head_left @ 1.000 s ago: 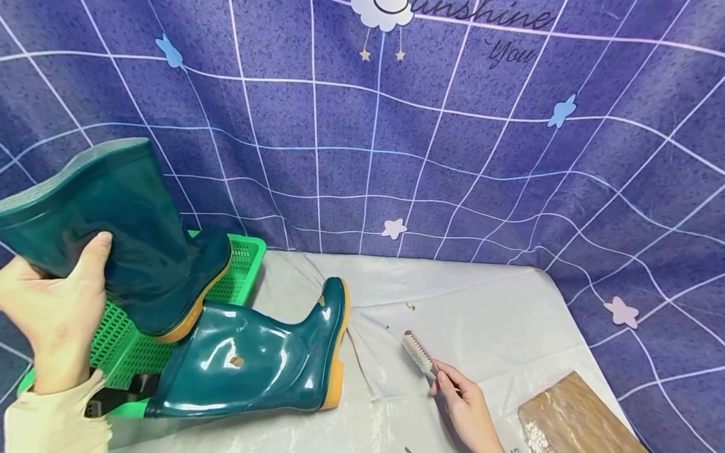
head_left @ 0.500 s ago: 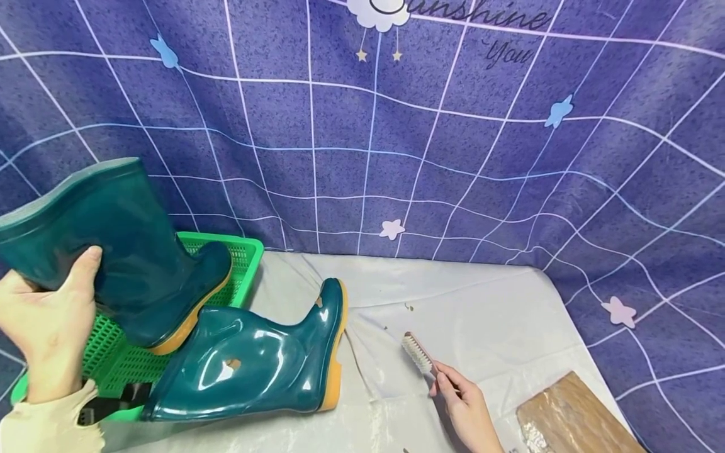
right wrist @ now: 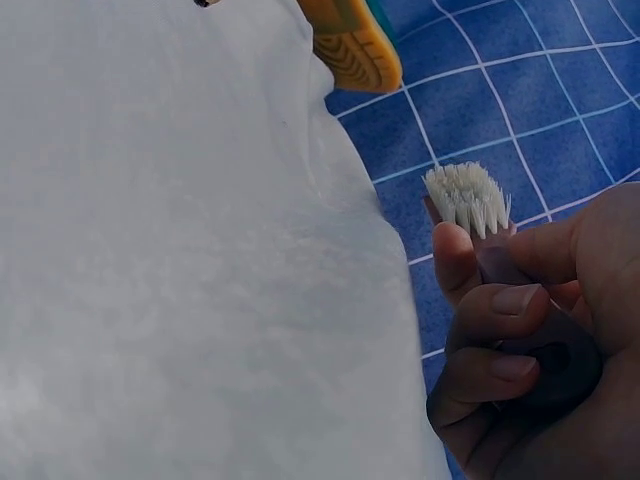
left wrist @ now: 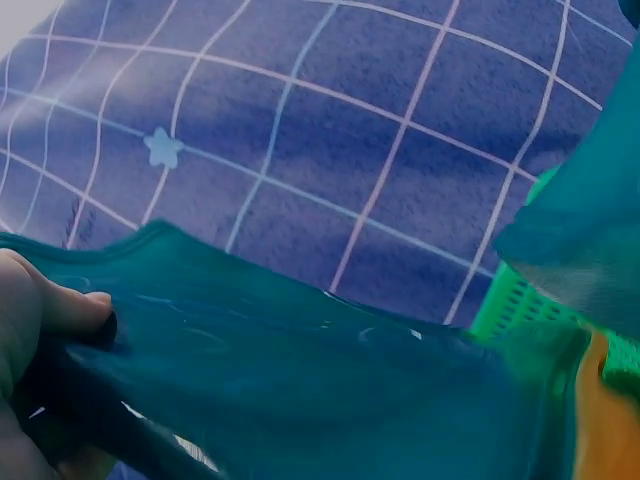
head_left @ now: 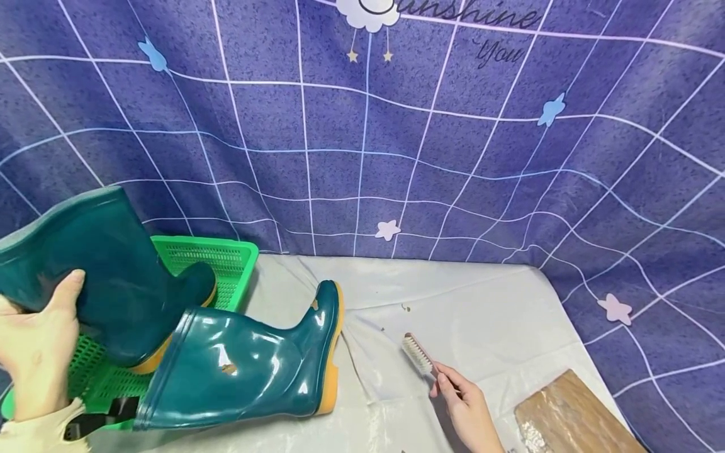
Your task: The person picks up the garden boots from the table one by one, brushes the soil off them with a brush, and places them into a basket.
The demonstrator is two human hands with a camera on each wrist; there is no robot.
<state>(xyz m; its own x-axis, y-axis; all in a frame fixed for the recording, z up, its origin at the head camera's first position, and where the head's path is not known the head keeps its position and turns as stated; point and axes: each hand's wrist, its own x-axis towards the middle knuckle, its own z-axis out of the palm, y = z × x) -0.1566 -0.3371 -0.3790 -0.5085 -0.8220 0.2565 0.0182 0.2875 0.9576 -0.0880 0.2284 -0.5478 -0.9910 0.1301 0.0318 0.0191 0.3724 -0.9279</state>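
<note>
My left hand (head_left: 41, 352) grips the shaft of a dark green rain boot (head_left: 107, 270) with a yellow sole, its thumb pressed on the near side. That boot's foot is down inside the green plastic basket (head_left: 240, 270). A second rain boot (head_left: 249, 368) lies on its side on the table, with brown smears on its shaft and toe; its shaft top overlaps the basket's edge. In the right wrist view my right hand (right wrist: 530, 340) has its fingers curled round the handle of a scrub brush (right wrist: 465, 200) with white bristles.
White sheeting (head_left: 453, 296) covers the table. A brown, shiny, flat slab (head_left: 572, 415) lies at the front right. Small brown crumbs (head_left: 406, 307) dot the sheeting. A purple gridded curtain (head_left: 340, 126) hangs behind and along the right side.
My left hand has lowered the held boot deeper into the basket and slightly leftward. The right hand with the brush stays about where it was. The head view has shifted slightly.
</note>
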